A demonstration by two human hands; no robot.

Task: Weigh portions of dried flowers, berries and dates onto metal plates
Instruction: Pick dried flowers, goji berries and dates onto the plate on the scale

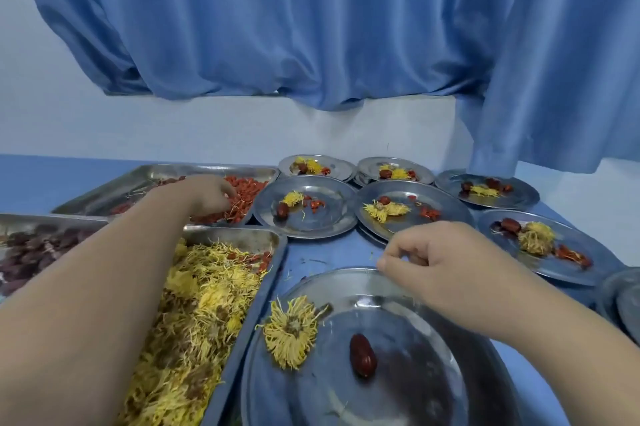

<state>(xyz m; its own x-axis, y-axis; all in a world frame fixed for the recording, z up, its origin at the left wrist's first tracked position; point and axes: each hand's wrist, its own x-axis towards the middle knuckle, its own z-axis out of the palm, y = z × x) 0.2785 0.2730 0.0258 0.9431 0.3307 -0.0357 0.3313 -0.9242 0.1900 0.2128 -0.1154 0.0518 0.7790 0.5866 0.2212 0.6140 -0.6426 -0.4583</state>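
Round metal plate (pixel 398 398), the one nearest the person, is seen low in the middle of the blue bench (pixel 311 256). One dried yellow flower (pixel 291 335) is laid on its left side. One dark red date (pixel 362 354) is laid near its middle, apart from the flower.

The left arm is stretched forward over the long metal tray of loose yellow flowers (pixel 242 237). The left hand (pixel 207 195) is set palm down in the pile of small red berries (pixel 244 188) in the far metal tray (pixel 156 171). Its fingers are bent down into the berries. Whether any berries are gripped cannot be told.

The right arm is brought in from the low right corner, across the near plate. The right hand (pixel 433 259) is held over the far rim of that plate, with the back of the hand up. Its fingers are curled in and the thumb is kept close to the first finger. Whether something small is pinched there cannot be told.

A third metal tray of dark dates (pixel 20 218) is seen at the left edge. Six filled metal plates (pixel 311 226) are set behind and to the right of the near plate. On each, a yellow flower, a date and a few red berries are laid. A blue curtain (pixel 311 27) is hung behind the bench.
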